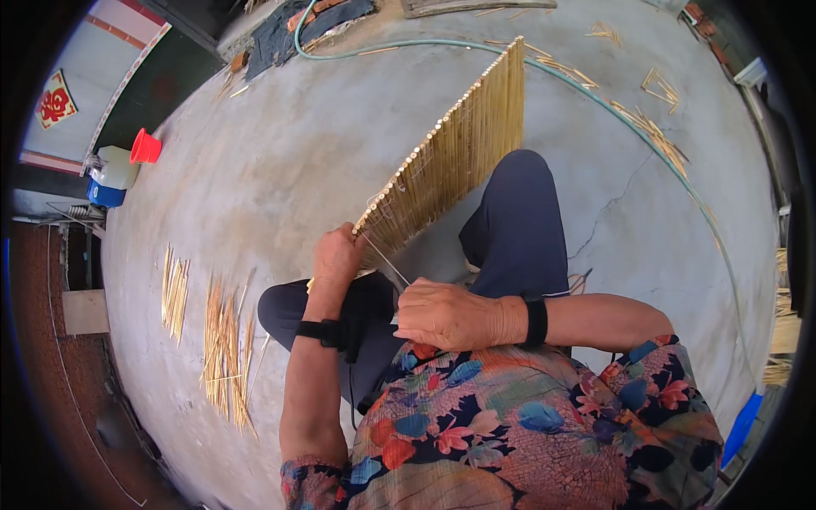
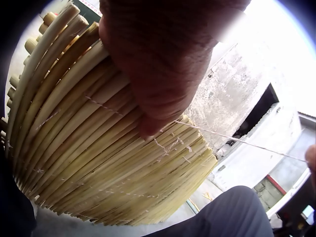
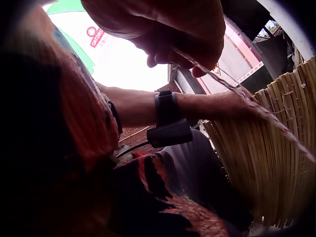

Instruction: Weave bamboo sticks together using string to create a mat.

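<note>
A mat of straw-coloured stalks (image 1: 463, 149) stands on edge between the knees, bound by rows of thin pale twine. At its near end, my left hand (image 1: 337, 259) grips the stalks, with the thumb pressed on them beside the stitching (image 2: 170, 145) in the left wrist view. A twisted pink-and-white string (image 3: 266, 113) runs taut from the mat to my right hand (image 1: 450, 314). That hand's fingers are curled round the string, close in front of the patterned shirt.
Loose stalks (image 1: 225, 348) lie in bundles on the concrete floor to the left, and more stalks (image 1: 650, 136) lie scattered at the far right. A green hose (image 1: 586, 81) curves across the floor. A red bucket (image 1: 146, 147) stands by the left wall.
</note>
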`<state>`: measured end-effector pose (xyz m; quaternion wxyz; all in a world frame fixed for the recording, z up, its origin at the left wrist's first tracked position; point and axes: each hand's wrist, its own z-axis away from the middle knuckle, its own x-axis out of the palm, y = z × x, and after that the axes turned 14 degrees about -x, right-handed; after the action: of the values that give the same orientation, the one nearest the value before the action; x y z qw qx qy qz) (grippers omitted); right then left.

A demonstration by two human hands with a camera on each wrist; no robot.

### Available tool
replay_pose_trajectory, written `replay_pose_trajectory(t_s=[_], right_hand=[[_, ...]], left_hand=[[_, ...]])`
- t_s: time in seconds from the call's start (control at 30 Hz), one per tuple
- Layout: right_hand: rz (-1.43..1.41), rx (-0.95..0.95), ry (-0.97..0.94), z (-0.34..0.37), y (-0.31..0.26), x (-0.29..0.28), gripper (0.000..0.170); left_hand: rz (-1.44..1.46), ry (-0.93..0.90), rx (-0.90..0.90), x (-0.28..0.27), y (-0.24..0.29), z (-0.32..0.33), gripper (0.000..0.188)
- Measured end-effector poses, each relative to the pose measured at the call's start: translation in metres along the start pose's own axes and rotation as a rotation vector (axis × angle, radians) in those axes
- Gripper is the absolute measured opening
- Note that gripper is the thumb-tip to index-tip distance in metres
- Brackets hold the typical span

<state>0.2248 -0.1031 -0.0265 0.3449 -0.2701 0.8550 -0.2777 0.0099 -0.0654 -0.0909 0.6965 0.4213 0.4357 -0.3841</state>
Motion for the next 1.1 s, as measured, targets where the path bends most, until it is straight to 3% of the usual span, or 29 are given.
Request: replay_pose_trajectory(t_s=[0.07,0.13,0.2,0.27,0.33,0.4,0.57,0.7,0.77,0.8,0.87,0.93,1.0,1.03,1.1], right_hand=[[0.022,-0.05,-0.012,0.006,-0.001,0.0,0.021],[0.081,0.025,-0.008,0.003,0.003,-0.014,0.022],[0.197,-0.067,0.163,0.019,0.004,-0.041,0.02],[-0.083,0.402,0.153,0.044,-0.013,-0.085,0.023],[-0.373,0.58,0.264,0.066,-0.028,-0.12,0.028],[-0.412,0.813,0.266,0.088,-0.06,-0.156,0.03],[-0.029,0.932,0.419,0.166,-0.074,-0.201,0.03],[0.025,1.019,0.454,0.215,-0.067,-0.211,0.03],[0.199,1.09,0.497,0.234,-0.067,-0.215,0.03],[0.196,1.095,0.505,0.24,-0.069,-0.22,0.03],[0.485,1.002,0.609,0.247,-0.077,-0.234,0.028],[0.757,0.872,0.656,0.253,-0.041,-0.232,0.026],[0.97,0.77,0.689,0.243,-0.056,-0.264,0.029],[0.969,0.772,0.689,0.239,-0.057,-0.278,0.029],[1.084,0.575,0.729,0.236,-0.062,-0.305,0.029]], left_hand=[[-0.014,0.026,-0.014,0.004,-0.004,0.002,0.035],[-0.003,0.009,-0.03,0.002,-0.013,-0.006,0.034],[0.005,0.03,-0.023,0.012,-0.014,-0.009,0.034],[0.006,0.022,0.019,0.023,-0.021,-0.015,0.034],[0.014,0.025,0.049,0.029,-0.032,-0.025,0.034],[0.075,0.035,0.029,0.034,-0.036,-0.028,0.035],[0.113,0.002,0.076,0.028,-0.028,-0.02,0.032],[0.165,0.004,0.097,0.02,-0.022,-0.012,0.026],[0.141,0.002,0.083,0.017,-0.02,-0.01,0.026],[0.134,0.012,0.066,0.017,-0.019,-0.009,0.025],[0.156,-0.017,0.045,0.015,-0.018,-0.008,0.025],[0.199,-0.022,0.029,0.035,-0.05,-0.034,0.024],[0.19,-0.014,0.04,0.03,-0.049,-0.03,0.025],[0.189,-0.016,0.04,0.029,-0.05,-0.03,0.025],[0.151,-0.023,0.009,0.026,-0.047,-0.028,0.024]])
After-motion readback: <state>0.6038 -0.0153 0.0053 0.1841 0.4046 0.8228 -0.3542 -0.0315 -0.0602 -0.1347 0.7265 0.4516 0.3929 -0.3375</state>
